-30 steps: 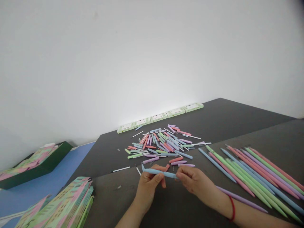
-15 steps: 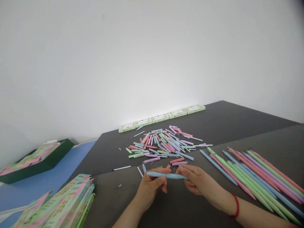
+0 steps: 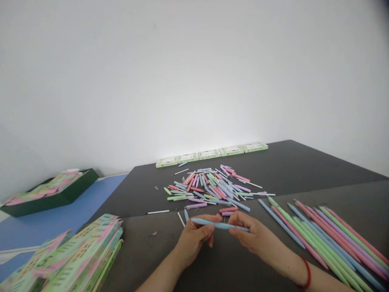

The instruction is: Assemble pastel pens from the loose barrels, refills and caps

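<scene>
Between my hands lies a light blue pen (image 3: 223, 225), held nearly level above the near part of the dark table. My left hand (image 3: 196, 235) pinches its left part between thumb and fingers. The right end is gripped by the thumb and fingers of my right hand (image 3: 251, 235), with a red band at the wrist. Just beyond the hands spreads a pile of pen parts (image 3: 212, 188), pink, purple, green and blue barrels mixed with white refills. To the right, a row of long pens (image 3: 328, 239) in the same colours lies side by side.
Several flat green boxes (image 3: 209, 154) line the table's far edge by the wall. A stack of printed packets (image 3: 82, 251) stands at the near left. Behind it, a dark green box (image 3: 67, 194) holds more packets on a blue surface (image 3: 100, 194).
The blue pen now tilts slightly down to the right, and my right hand has shifted a little to the right along with its end. The camera view has also moved slightly.
</scene>
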A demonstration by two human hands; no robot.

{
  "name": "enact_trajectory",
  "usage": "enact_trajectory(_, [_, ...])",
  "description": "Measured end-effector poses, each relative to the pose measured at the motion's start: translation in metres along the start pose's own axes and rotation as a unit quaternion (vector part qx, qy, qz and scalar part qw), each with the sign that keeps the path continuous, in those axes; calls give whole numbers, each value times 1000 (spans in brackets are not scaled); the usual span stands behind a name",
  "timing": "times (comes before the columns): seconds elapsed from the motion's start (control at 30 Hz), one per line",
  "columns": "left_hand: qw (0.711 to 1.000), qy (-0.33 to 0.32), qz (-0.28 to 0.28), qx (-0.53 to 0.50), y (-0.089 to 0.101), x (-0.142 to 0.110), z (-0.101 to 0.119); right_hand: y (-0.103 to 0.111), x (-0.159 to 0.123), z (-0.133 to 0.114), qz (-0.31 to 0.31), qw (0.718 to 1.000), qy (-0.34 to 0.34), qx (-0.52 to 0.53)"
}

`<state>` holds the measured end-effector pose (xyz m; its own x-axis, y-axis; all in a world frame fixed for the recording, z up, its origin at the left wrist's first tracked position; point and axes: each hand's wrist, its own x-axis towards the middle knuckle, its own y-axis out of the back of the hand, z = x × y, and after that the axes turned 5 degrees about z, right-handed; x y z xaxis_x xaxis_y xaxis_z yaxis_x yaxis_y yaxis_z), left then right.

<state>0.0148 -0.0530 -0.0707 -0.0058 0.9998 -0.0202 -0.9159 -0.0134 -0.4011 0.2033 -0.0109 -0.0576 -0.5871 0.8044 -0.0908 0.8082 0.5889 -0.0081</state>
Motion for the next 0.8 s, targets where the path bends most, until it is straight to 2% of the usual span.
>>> enact_trajectory(0.13, [1000, 5, -7, 5, -1, 0, -2, 1, -4, -9, -23, 996, -77, 49])
enact_trajectory(0.3, [1000, 1, -8, 16, -2, -2, -2, 2, -5, -15, 5, 994, 50, -93])
enact_trajectory(0.33, [1000, 2, -11, 20, -3, -3, -2, 2, -4, -14, -1, 994, 41, -102])
enact_trajectory(0.43, [999, 6, -19, 30, -4, -6, -3, 3, -3, -11, -37, 996, -45, -67])
enact_trajectory(0.47, [999, 6, -18, 32, -5, -6, -3, 4, -3, -10, -40, 996, -52, -59])
enact_trajectory(0.6, [1000, 6, -10, 27, -4, -5, -5, 6, -2, -8, 5, 993, 58, -105])
enact_trajectory(0.63, [1000, 7, -10, 26, -3, -5, -5, 6, -2, -7, 6, 991, 63, -116])
enact_trajectory(0.77, [1000, 13, -14, 22, -3, -4, -5, 4, -2, -5, -52, 993, -68, -84])
enact_trajectory(0.8, [1000, 13, -15, 19, -3, -3, -6, 4, -2, -5, -55, 993, -77, -74])
